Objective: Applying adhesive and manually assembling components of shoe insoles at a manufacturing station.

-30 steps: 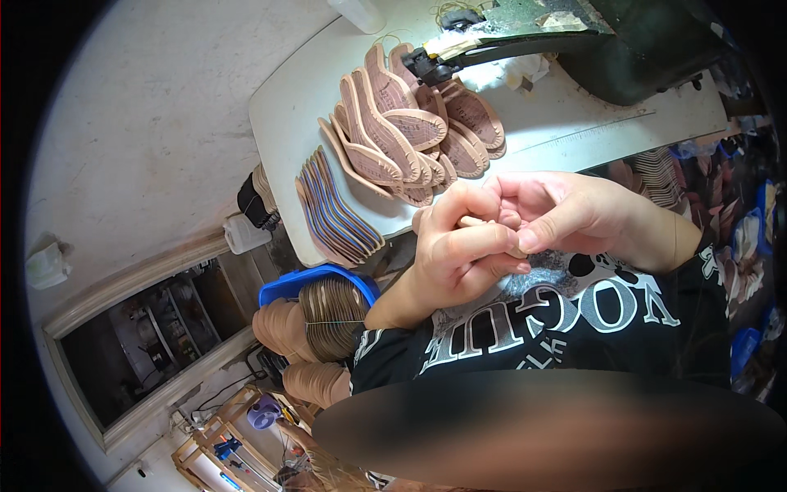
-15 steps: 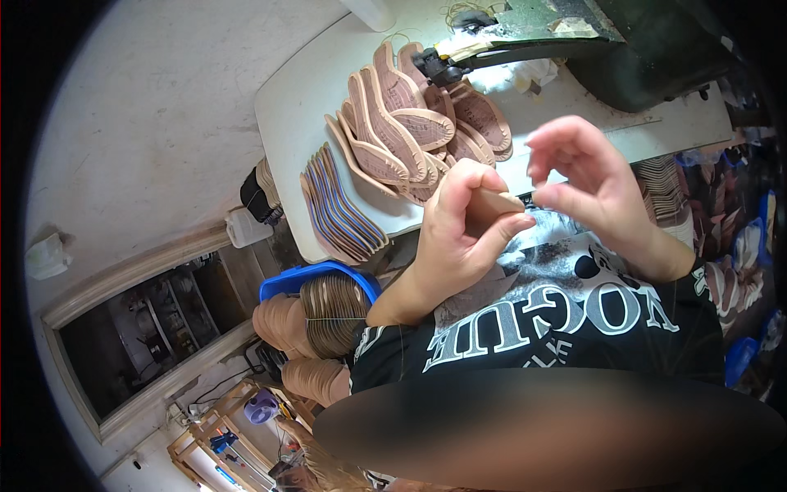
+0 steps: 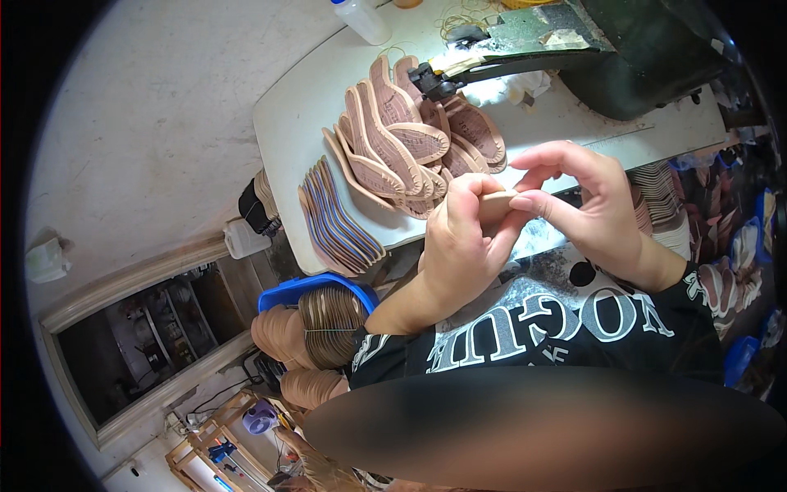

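My left hand (image 3: 466, 234) is closed round a beige insole (image 3: 495, 207), held in front of my chest. Most of the insole is hidden by the fingers, and only a pale curved part shows. From the other side my right hand (image 3: 584, 195) comes in, its thumb and fingertips pinched together at the insole's edge. Beyond my hands, a loose pile of insoles (image 3: 385, 139) with brown faces and beige, stitched-looking rims lies on the white table (image 3: 287, 123). To its left, a row of insoles (image 3: 338, 220) with blue and brown edges stands closely stacked.
A dark green sewing machine (image 3: 533, 41) reaches over the table's far side. A white bottle (image 3: 361, 23) stands at the back edge. Lower left, a blue bin (image 3: 279, 297) holds tied bundles of insoles. More stacked pieces (image 3: 660, 205) sit at the right.
My right hand has moved in to the left, and its fingertips have closed at the insole's edge. My left hand still holds the insole, slightly lower and turned.
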`<action>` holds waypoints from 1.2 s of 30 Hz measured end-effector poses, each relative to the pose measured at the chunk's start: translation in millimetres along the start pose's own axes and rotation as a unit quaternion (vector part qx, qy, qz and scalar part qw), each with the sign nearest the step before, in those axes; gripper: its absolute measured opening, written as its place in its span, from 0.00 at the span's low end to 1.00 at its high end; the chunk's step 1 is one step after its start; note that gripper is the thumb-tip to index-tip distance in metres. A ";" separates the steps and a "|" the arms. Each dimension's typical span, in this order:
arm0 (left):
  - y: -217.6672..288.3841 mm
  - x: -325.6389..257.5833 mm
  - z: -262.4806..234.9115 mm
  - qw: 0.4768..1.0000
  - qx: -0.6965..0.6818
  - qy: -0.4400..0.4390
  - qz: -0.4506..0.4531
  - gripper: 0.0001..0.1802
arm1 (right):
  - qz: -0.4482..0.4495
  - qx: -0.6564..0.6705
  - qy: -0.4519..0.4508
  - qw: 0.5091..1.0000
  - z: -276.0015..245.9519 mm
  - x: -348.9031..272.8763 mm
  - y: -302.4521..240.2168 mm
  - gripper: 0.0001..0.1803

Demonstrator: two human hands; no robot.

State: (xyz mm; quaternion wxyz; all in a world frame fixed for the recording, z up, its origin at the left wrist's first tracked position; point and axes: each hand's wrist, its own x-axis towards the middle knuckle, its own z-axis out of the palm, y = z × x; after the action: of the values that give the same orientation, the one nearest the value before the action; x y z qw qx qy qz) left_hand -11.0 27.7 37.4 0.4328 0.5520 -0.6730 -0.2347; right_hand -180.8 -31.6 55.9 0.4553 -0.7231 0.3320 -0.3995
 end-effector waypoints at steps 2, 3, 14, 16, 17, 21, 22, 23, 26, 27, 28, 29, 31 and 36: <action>-2.4 -0.6 -1.3 1.000 0.011 0.000 0.005 0.23 | 0.024 0.054 -0.041 0.997 1.3 1.6 6.0 0.17; -4.4 -0.8 -1.2 1.000 0.013 -0.004 0.011 0.23 | 0.040 0.092 -0.035 0.994 2.6 1.6 8.5 0.18; -3.5 4.9 3.2 0.999 0.005 0.001 0.035 0.22 | -0.068 -0.076 -0.024 0.994 -5.1 1.0 -2.0 0.18; 1.2 6.0 -3.9 0.996 -0.045 -0.068 -0.025 0.25 | -0.047 -0.057 -0.042 0.996 -6.3 0.2 -0.5 0.18; -1.8 7.7 -6.9 0.996 -0.046 -0.067 -0.023 0.25 | -0.043 0.008 -0.044 0.998 -6.7 -1.4 0.1 0.19; -21.1 14.9 -22.6 0.801 -0.532 -0.238 -0.136 0.36 | -0.123 0.090 -0.018 0.988 -10.5 -5.9 14.2 0.21; -26.7 14.5 -24.0 0.811 -0.492 -0.287 -0.130 0.37 | -0.134 0.184 -0.016 0.974 -3.9 -7.4 21.2 0.21; -29.7 15.3 -26.5 0.819 -0.450 -0.335 -0.124 0.38 | -0.135 0.183 -0.017 0.974 -5.0 -6.4 20.8 0.21; -19.5 20.6 -34.1 0.833 -0.422 -0.326 -0.146 0.27 | -0.151 0.124 -0.018 0.981 -4.7 -4.6 19.2 0.24; -16.5 20.6 -35.1 0.855 -0.392 -0.283 -0.188 0.24 | -0.150 0.123 -0.018 0.981 -5.0 -3.8 18.8 0.24; -21.7 18.9 -31.4 0.879 -0.376 -0.235 -0.173 0.18 | -0.126 0.123 -0.010 0.984 -5.6 -2.5 17.7 0.25; -22.6 18.7 -31.4 0.880 -0.377 -0.233 -0.171 0.18 | -0.103 0.122 -0.004 0.987 -5.9 -1.3 16.5 0.26; -22.7 20.3 -32.2 0.956 -0.206 -0.194 -0.075 0.17 | -0.066 0.164 0.009 0.984 -5.1 -0.6 14.5 0.23; -10.6 28.8 -38.7 0.985 -0.079 -0.152 0.018 0.16 | -0.093 -0.090 -0.045 0.991 -7.9 13.7 -3.6 0.16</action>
State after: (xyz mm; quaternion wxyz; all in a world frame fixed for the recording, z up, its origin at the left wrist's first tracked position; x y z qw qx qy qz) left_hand 26.9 3.8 58.3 0.3720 0.4622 -0.7199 -0.3602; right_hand -181.1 -44.9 65.1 0.3637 -0.8059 0.2771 -0.3761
